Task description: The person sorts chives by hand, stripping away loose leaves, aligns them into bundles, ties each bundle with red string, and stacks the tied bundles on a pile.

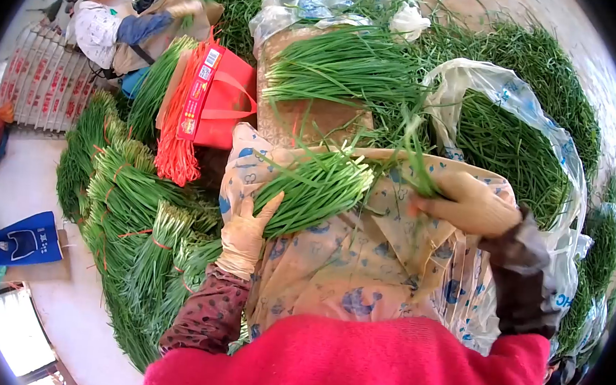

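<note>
My left hand [242, 239], in a thin pale glove, holds a bundle of garlic chives [315, 189] at its leafy left end, thumb and fingers around its side. The bundle lies across the patterned apron [360, 269] over my lap, its pale cut ends pointing right. To its right, my right hand [470, 203] is closed on a few loose garlic chives [417, 160], held upright and partly blurred; its fingertips are smeared by motion. Beyond the apron, more garlic chives [347, 64] lie on a board [320, 125].
A red bag [232, 103] with red ties [177, 157] stands left of the board. Tied bundles [134, 200] are heaped at left. At right, a clear plastic bag [576, 192] holds loose chives. Another person [107, 28] sits at upper left, near a blue packet [22, 242].
</note>
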Available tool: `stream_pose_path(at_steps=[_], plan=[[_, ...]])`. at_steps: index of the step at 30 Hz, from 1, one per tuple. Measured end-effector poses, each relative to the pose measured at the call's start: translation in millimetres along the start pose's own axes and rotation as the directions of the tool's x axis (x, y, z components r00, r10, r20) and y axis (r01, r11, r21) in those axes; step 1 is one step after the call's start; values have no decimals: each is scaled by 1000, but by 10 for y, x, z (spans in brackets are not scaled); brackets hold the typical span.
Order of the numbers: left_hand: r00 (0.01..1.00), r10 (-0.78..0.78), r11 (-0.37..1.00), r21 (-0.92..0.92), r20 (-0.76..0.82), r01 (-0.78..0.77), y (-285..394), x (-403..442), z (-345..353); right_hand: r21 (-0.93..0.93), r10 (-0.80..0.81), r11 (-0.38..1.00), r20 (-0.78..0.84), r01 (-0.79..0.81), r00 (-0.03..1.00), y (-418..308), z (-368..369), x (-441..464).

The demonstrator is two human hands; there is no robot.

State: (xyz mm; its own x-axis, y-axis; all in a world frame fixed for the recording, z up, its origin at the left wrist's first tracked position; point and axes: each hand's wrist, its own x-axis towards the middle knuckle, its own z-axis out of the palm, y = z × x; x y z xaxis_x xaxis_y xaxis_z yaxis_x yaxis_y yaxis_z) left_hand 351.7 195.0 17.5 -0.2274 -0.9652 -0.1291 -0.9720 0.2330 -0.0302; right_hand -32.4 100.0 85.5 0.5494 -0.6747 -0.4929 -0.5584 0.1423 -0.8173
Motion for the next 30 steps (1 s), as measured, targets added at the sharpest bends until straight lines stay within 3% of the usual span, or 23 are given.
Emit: stream_pose_path(at_steps=[1, 3, 7, 9, 11, 12, 13, 15, 16, 17, 18, 19, 20, 21, 22, 25, 27, 28, 29, 30], plan=[[1000, 1, 1000, 25, 16, -2, 1, 2, 10, -63, -147, 988, -75, 143, 986, -71, 87, 171], [1000, 7, 998, 56, 30, -9, -4, 14, 41, -58, 45, 997, -145, -54, 988, -299, 284, 496], [1000, 5, 1000, 31, -2, -5, 53, 12, 49, -415, -177, 909, -272, 50, 946, -299, 756, 1115], [999, -9, 996, 94, 33, 6, 67, 13, 47, -434, -108, 901, -228, -2, 968, -341, 860, 1303], [998, 37, 993, 114, -50, -31, 44, 9, 70, -512, -241, 851, -188, 115, 952, -315, 938, 1412], [1000, -5, 999, 44, 16, 4, 53, -1, 46, -538, -341, 819, -177, 200, 923, -266, 995, 1461], [995, -44, 999, -25, 85, 46, 60, -14, 43, -544, -342, 814, -165, 204, 925, -180, 1044, 1502], [996, -48, 998, -37, 75, 51, 18, -40, 71, -469, -608, 763, -290, 445, 739, -1, 1087, 1515], [997, -39, 998, -42, 64, 41, 1, -40, 85, 169, -274, 928, -293, 331, 916, 15, 1075, 1452], [997, -41, 997, -56, 63, 44, -9, -46, 92, 19, -272, 937, -586, 349, 763, 152, 1173, 1513], [1000, 12, 999, -34, -10, -12, -14, -42, 63, 408, -52, 837, -607, 366, 793, 148, 1107, 1510], [994, 66, 998, -6, -83, -67, -24, -37, 49, 724, 159, 589, -540, 360, 826, 137, 1020, 1510], [998, 48, 997, -64, -37, -50, -42, -48, 61, 824, 279, 447, -499, 349, 820, 143, 955, 1503], [998, 52, 996, -72, -39, -55, -60, -50, 72, 895, 390, 286, -436, 343, 811, 162, 902, 1488], [994, 91, 993, -65, -61, -95, -79, -52, 81, 926, 376, 131, -376, 353, 847, 237, 849, 1470], [987, 139, 986, -83, -81, -146, -151, -60, 107, 929, 424, -65, -305, 365, 853, 566, 639, 1450], [986, 153, 979, -123, -67, -161, -188, -80, 124, 814, 468, -180, -422, 552, 776, 823, 369, 1374], [978, 182, 978, -84, -97, -190, -203, -69, 101, 799, 454, -145, -470, 583, 757, 959, 198, 1314], [979, 182, 978, -87, -95, -191, -218, -69, 94, 788, 454, 7, -551, 615, 700, 902, 65, 1238], [978, 193, 974, -102, -78, -201, -229, -69, 89, 826, 396, 174, -557, 536, 730, 752, -10, 1146]])
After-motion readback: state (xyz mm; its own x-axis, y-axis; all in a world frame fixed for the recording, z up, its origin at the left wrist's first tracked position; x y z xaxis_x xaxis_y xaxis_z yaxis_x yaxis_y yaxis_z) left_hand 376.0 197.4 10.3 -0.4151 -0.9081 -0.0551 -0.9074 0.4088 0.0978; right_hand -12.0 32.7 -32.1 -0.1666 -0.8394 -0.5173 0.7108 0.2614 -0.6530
